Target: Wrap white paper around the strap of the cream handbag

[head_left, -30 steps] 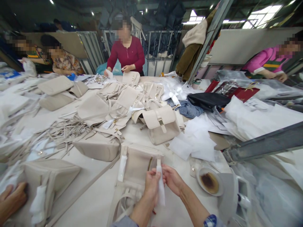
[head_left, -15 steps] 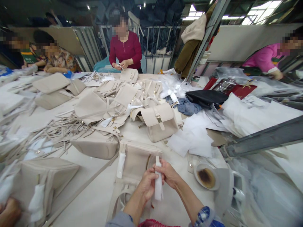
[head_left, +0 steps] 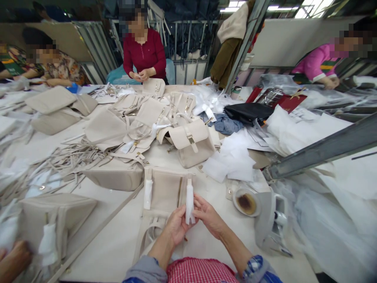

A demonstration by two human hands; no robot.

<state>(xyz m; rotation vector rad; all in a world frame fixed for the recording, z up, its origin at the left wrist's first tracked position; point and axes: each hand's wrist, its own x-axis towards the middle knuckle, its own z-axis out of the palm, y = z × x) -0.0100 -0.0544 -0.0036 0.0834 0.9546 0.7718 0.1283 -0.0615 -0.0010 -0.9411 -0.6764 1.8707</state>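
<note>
In front of me a beige bag [head_left: 169, 188] lies on the table, with one of its short straps wrapped in white sheet [head_left: 148, 194] on the left. A second strap wrapped in white sheet [head_left: 190, 198] runs down from the bag's right side. My left hand [head_left: 177, 227] grips its lower end from the left, fingers curled behind it. From the right, the fingers of my right hand [head_left: 207, 214] close on the same wrap. A beige handle loop [head_left: 153, 232] sits just left of my left hand.
More beige bags [head_left: 191, 137] and loose straps [head_left: 79, 161] cover the table's middle and left. White sheets [head_left: 232, 157], a bowl with brown residue [head_left: 246, 201] and a grey tape dispenser [head_left: 269, 220] stand right. A metal post [head_left: 324, 145] slants there. Another person's hand [head_left: 16, 257] is lower left.
My view has shifted, so the table appears higher and further left. My hands have slid lower along the wrapped strap, and the right hand's fingers have moved from its top to its side.
</note>
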